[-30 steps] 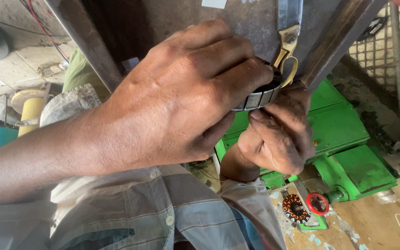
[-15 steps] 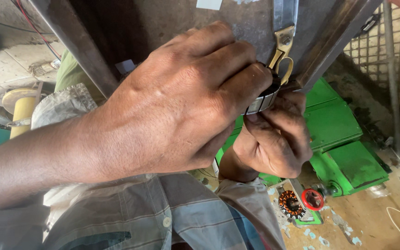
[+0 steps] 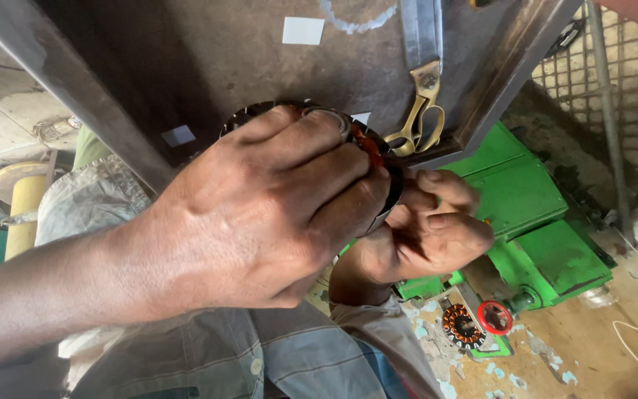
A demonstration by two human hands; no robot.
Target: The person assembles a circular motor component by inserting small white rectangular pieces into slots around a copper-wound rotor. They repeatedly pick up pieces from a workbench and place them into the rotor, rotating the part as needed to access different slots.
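Copper-wound stator ring (image 3: pixel 378 159) at frame centre: my left hand (image 3: pixel 260 214) clamps it, my right hand (image 3: pixel 430 233) pinches its edge; winding looks unfinished.

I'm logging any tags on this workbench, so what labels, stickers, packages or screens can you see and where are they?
White rectangular sticker: top of the dark metal tabletop, blank-looking.
Small pale square sticker: on the tabletop, above the left hand.
Small white scrap: beside the scissors.
No packages or screens.

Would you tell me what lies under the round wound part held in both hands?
Under the round wound part a green machine shows beside the right hand. The left hand covers the rest.
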